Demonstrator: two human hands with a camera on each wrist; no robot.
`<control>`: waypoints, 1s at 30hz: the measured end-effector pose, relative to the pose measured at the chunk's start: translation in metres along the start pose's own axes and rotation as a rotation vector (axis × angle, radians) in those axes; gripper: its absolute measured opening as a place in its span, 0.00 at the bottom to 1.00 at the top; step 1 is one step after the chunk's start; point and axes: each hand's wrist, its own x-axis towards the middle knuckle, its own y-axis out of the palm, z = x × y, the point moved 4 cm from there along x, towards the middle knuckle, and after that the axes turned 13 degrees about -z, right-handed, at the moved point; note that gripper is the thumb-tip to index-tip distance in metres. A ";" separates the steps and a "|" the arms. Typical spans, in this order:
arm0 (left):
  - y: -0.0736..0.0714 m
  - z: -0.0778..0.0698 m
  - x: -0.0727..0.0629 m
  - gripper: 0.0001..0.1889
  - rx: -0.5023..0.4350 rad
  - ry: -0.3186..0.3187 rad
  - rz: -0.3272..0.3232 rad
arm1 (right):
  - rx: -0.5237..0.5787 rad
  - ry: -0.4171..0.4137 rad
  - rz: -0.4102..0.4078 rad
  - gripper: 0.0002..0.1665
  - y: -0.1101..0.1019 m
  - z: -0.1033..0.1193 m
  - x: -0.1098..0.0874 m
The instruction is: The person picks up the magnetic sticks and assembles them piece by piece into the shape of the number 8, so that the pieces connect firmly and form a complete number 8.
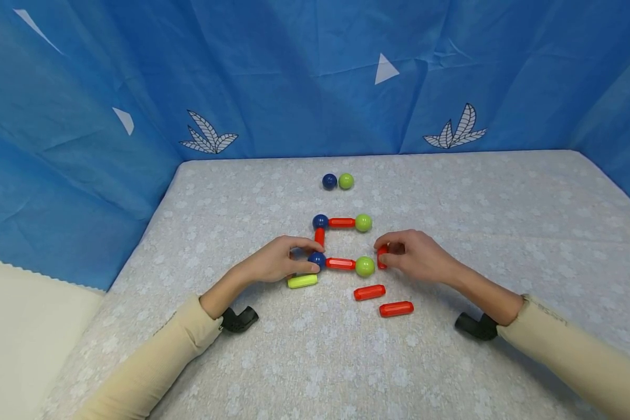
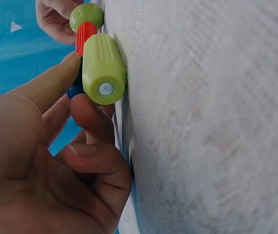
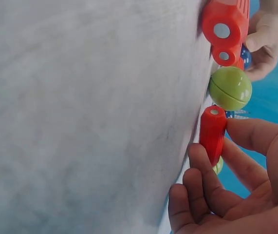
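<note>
- Left hand is pinching the near blue ball.
- Right hand is holding a red rod at 2 o'clock from the near green ball.
- The near rod is joining those two balls.
- From the near blue ball, the side rod is running toward 12 o'clock to the far blue ball.
- From there, the far rod is running toward 3 o'clock to the far green ball.
- The lime rod is lying at 7 o'clock from the near blue ball.
- Two loose rods are lying at 5 to 6 o'clock from the near green ball.
</note>
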 end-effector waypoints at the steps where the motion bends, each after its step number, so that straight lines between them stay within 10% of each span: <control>1: 0.000 0.000 0.000 0.21 -0.001 0.000 0.000 | 0.006 -0.005 -0.008 0.12 0.000 0.000 0.001; 30: 0.001 0.000 0.000 0.20 0.006 0.008 -0.010 | 0.054 0.027 -0.007 0.17 0.010 0.013 0.024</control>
